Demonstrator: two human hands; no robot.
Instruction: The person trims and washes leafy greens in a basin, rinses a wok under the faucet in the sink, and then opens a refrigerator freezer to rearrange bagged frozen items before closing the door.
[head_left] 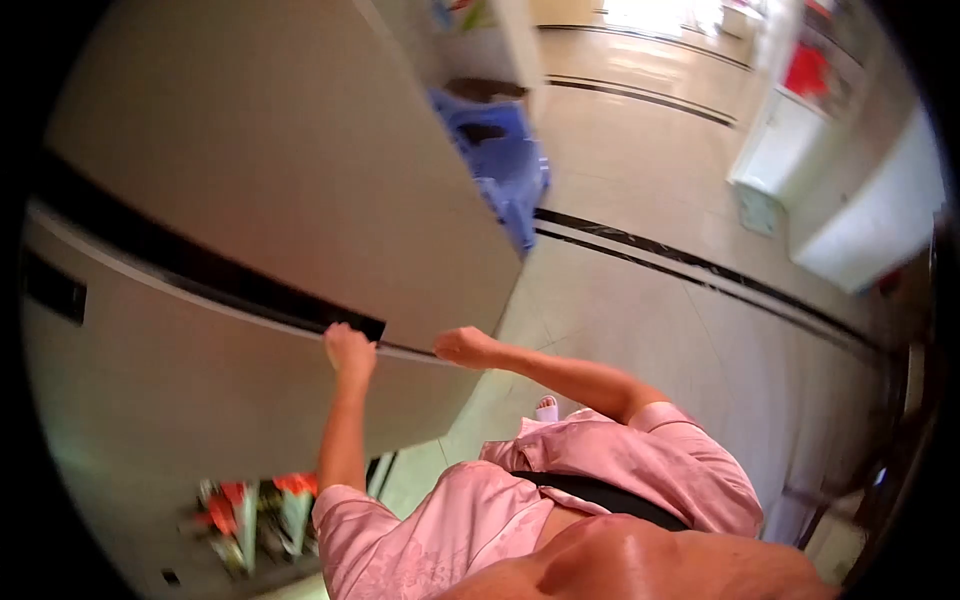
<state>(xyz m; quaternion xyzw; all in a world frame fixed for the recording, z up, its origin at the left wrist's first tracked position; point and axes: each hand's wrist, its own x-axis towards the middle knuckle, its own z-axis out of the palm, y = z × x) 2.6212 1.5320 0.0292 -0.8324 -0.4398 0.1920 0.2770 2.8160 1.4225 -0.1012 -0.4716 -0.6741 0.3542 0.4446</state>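
Observation:
A large beige panel front (pixel 270 130) fills the left side, with a dark recessed strip (pixel 200 262) running across it and a lighter panel (pixel 200 370) below. At the right end of that strip, my left hand (pixel 350 350) has its fingers curled over the lower panel's edge. My right hand (pixel 466 347) is closed near the same edge, farther right; its fingertips are turned away, and what they hold, if anything, cannot be made out.
A blue plastic bag (pixel 505 165) lies beyond the panel. Tiled floor (pixel 640 140) with dark stripes stretches ahead. White furniture (pixel 790 140) stands at the right. Red-and-green wrapped items (pixel 245 515) are at the lower left.

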